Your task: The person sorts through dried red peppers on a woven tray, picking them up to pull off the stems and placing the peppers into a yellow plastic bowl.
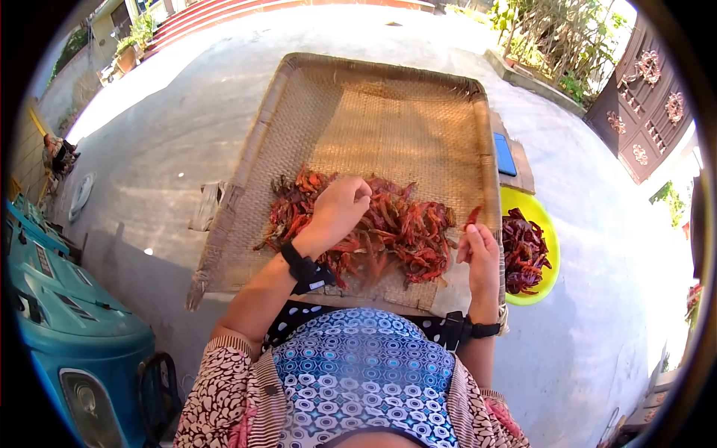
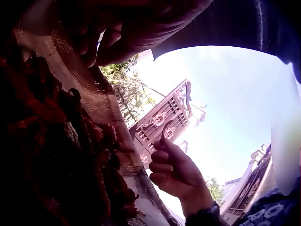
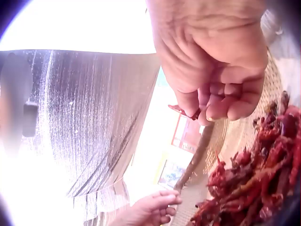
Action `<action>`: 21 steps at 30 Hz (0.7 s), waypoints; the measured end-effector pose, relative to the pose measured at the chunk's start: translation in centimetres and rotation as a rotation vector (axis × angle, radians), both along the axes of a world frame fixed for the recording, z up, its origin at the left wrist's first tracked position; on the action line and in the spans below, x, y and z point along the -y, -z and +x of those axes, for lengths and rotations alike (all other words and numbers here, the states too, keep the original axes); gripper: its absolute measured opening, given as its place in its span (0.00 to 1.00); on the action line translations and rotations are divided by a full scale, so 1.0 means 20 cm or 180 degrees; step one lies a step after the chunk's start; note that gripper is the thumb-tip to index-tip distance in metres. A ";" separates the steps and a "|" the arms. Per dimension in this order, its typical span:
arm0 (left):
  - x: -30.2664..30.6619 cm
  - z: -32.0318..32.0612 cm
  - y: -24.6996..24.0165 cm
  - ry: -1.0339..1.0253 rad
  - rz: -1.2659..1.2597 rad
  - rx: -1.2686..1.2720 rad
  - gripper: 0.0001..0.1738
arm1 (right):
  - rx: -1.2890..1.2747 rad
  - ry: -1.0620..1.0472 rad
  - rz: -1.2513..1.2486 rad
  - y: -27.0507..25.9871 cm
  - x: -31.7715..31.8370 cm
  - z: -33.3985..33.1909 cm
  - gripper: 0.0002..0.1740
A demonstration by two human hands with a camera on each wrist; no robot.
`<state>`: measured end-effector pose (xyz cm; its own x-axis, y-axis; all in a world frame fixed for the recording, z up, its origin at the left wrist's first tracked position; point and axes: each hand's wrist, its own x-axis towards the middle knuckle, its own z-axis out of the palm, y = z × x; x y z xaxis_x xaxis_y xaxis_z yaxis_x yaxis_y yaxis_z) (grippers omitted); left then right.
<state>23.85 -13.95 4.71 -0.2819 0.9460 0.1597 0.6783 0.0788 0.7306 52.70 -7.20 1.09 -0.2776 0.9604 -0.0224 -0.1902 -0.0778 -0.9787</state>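
A heap of dried red chili peppers [image 1: 418, 235] lies across the near half of a woven bamboo tray [image 1: 418, 112]. My right hand [image 1: 480, 254] pinches one dried chili pepper [image 1: 473, 216] between thumb and fingertips, over the tray's right edge. That pepper's tip pokes out past the thumb in the right wrist view. Over the heap's upper left part is my left hand [image 1: 342, 209], its fingers loosely bent and nothing visible in them. The left wrist view shows this hand [image 2: 136, 35] dark, with a gap between thumb and finger.
Beside the tray's right edge sits a yellow-green basin [image 1: 551, 246] holding darker red chili peppers [image 1: 523, 250]. A blue flat object [image 1: 504, 154] lies on a board farther back. At left stands a teal vehicle [image 1: 82, 328]. Red steps [image 1: 202, 26] and a brown gate [image 1: 635, 104] are beyond.
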 end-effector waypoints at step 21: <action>-0.40 -0.13 0.16 0.0468 -0.0176 -0.0105 0.06 | -0.0331 -0.0265 -0.0138 -0.01 0.05 -0.11 0.11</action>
